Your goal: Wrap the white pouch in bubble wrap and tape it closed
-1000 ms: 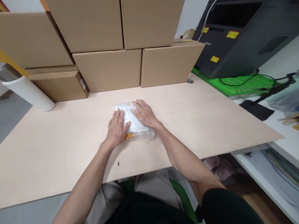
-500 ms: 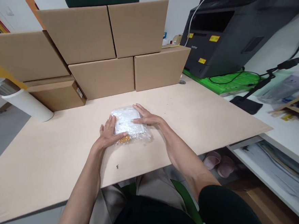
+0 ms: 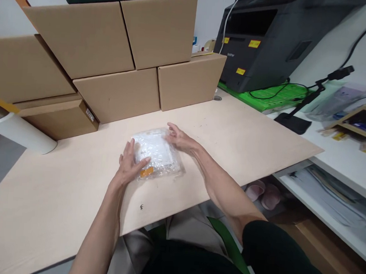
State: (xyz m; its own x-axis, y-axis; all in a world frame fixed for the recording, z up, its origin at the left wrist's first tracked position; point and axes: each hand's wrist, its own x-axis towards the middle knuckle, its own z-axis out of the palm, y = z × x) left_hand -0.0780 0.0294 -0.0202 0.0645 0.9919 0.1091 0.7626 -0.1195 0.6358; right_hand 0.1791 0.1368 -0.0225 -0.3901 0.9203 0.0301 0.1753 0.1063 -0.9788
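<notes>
A flat package in clear bubble wrap (image 3: 155,149), white inside, lies on the pale wooden table. A strip of orange tape (image 3: 146,171) is on its near left corner. My left hand (image 3: 127,165) lies along the package's left edge, fingers apart, its thumb over the top near the tape. At the far right corner is my right hand (image 3: 180,138), fingers spread and slightly blurred; whether its fingertips touch the wrap I cannot tell.
Stacked cardboard boxes (image 3: 117,95) line the table's back edge. A white roll (image 3: 23,132) leans at the left. Beyond the right side stand a dark printer (image 3: 250,54) on a green base and a black stand (image 3: 293,121) on a white desk.
My right hand has drawn back from the package's top toward its far right corner. My left thumb has shifted off the orange tape, which shows more. The view has turned slightly right.
</notes>
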